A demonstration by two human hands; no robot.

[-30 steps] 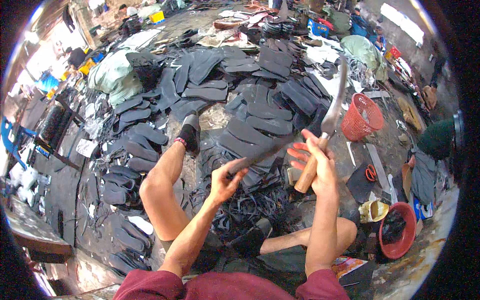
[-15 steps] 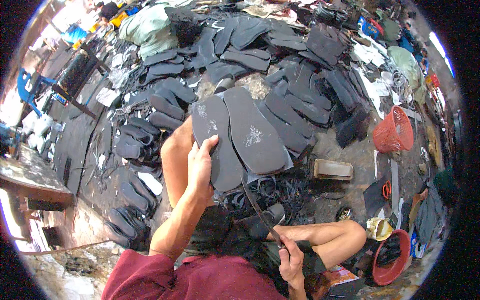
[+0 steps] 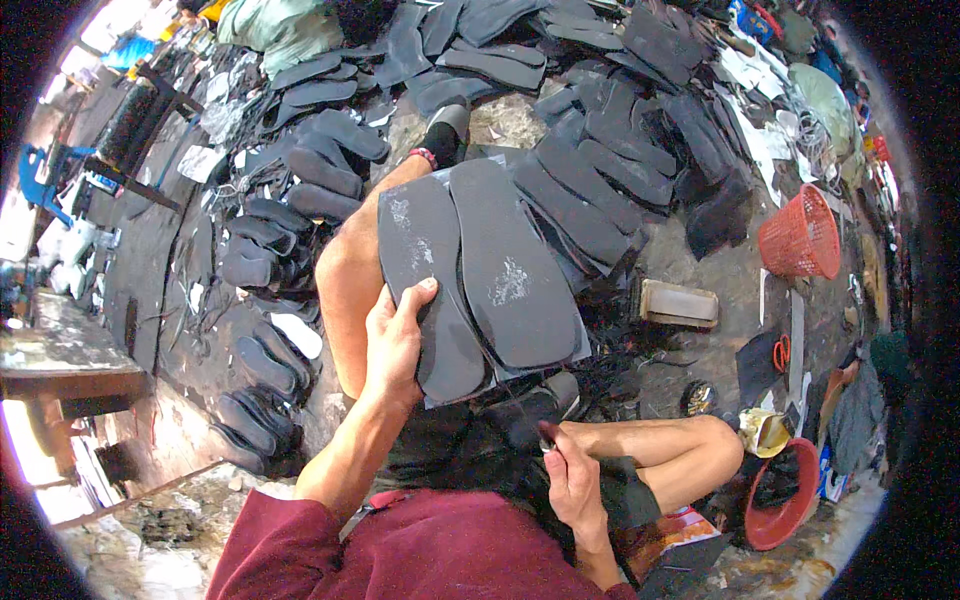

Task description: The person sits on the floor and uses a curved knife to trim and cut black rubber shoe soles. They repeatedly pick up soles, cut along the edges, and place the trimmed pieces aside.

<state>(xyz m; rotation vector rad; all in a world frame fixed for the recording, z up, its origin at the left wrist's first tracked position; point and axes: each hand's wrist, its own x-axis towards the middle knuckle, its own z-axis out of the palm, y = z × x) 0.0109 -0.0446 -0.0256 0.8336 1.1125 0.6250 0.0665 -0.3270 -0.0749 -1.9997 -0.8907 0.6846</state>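
My left hand (image 3: 393, 345) grips a dark grey sheet with two shoe soles on it, thumb on top of the left sole (image 3: 418, 270). The right sole (image 3: 513, 275) lies close beside it, and both carry whitish smudges. A narrow rim of sheet (image 3: 582, 345) shows past the right sole's lower corner. In my right hand (image 3: 575, 485), closed around its handle, is a knife (image 3: 546, 432). Its thin blade points up toward the lower edge of the soles and is hard to make out there; I cannot tell whether it touches.
Stacks of dark soles (image 3: 325, 165) lie on the floor to the left and ahead. A red basket (image 3: 800, 235), a pale block (image 3: 680, 303), red-handled scissors (image 3: 781, 352), a tin (image 3: 764, 432) and a red tub (image 3: 755, 528) stand on the right. A wooden bench (image 3: 70, 385) is at far left.
The knife has swung from lying lengthwise in view to a foreshortened angle, its tip near the soles' lower edge. My right hand has risen slightly. My left hand keeps its grip.
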